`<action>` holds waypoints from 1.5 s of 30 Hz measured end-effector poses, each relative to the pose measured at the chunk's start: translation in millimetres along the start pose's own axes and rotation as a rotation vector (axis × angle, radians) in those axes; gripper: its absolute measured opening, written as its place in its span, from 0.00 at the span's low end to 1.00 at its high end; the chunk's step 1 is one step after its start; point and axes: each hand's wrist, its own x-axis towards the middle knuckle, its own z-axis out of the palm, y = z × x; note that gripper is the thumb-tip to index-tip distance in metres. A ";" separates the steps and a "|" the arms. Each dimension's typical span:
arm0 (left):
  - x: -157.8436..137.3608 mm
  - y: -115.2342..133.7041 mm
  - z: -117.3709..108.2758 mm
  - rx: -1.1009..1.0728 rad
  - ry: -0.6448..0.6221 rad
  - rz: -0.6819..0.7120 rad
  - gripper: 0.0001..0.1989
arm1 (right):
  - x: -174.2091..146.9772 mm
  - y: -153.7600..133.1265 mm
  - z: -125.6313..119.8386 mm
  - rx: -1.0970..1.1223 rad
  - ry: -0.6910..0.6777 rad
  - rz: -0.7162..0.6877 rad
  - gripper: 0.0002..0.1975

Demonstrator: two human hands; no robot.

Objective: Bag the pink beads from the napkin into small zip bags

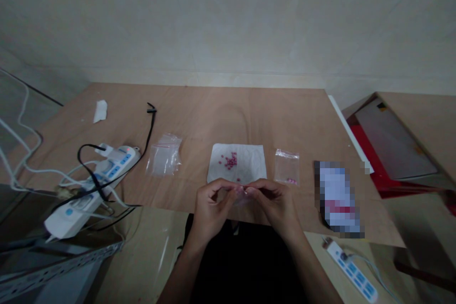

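Note:
Both hands meet over the table's front edge, just below a white paper sheet. My left hand pinches one side of a small clear zip bag. On the bag's other side, the thumb and fingers of my right hand are pinched too. What the bag contains is too small to make out. Several small dark pink beads lie in a loose cluster on the sheet. To the right rests another zip bag with a few pink beads at its bottom. A stack of clear bags lies left of the sheet.
A power strip with tangled cables sits at the table's left edge. A white scrap lies at the back left. A blurred-out phone-like object is at the right. Another power strip is lower, beyond the front edge.

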 end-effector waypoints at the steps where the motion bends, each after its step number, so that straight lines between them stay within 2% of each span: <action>1: -0.2 1.6 0.9 0.023 0.018 0.017 0.08 | -1.2 1.4 1.0 0.015 0.010 0.009 0.07; 5: -1.1 5.5 3.6 0.101 0.046 0.051 0.07 | -7.1 5.3 4.5 -0.017 0.067 -0.030 0.05; 9: 0.7 3.0 -1.7 0.001 -0.017 -0.070 0.07 | -6.9 3.1 0.7 -0.097 0.099 -0.078 0.10; 13: 3.2 2.1 -12.4 -0.035 0.008 -0.127 0.06 | -0.2 -1.9 -7.5 -0.107 0.140 -0.028 0.12; 17: 2.1 6.9 -15.2 -0.004 0.031 -0.094 0.08 | 1.5 -5.2 -10.3 -0.006 0.085 0.002 0.10; 21: 0.7 9.9 -12.4 0.001 -0.011 -0.076 0.08 | -1.0 -6.3 -9.5 0.014 0.097 0.006 0.09; 24: 0.2 8.6 -10.4 0.012 -0.030 -0.077 0.08 | -2.5 -6.7 -9.6 -0.017 0.098 0.002 0.09; 30: -4.1 11.0 -7.8 0.096 0.042 0.009 0.07 | -5.2 -8.8 -10.7 -0.162 0.105 -0.079 0.10; 38: -1.2 15.3 -9.6 0.076 -0.080 0.008 0.07 | -3.6 -17.0 -8.5 -0.138 0.063 -0.096 0.09; 45: -0.7 14.7 -5.6 0.158 0.005 0.067 0.06 | -6.1 -16.2 -6.4 -0.130 0.034 -0.094 0.06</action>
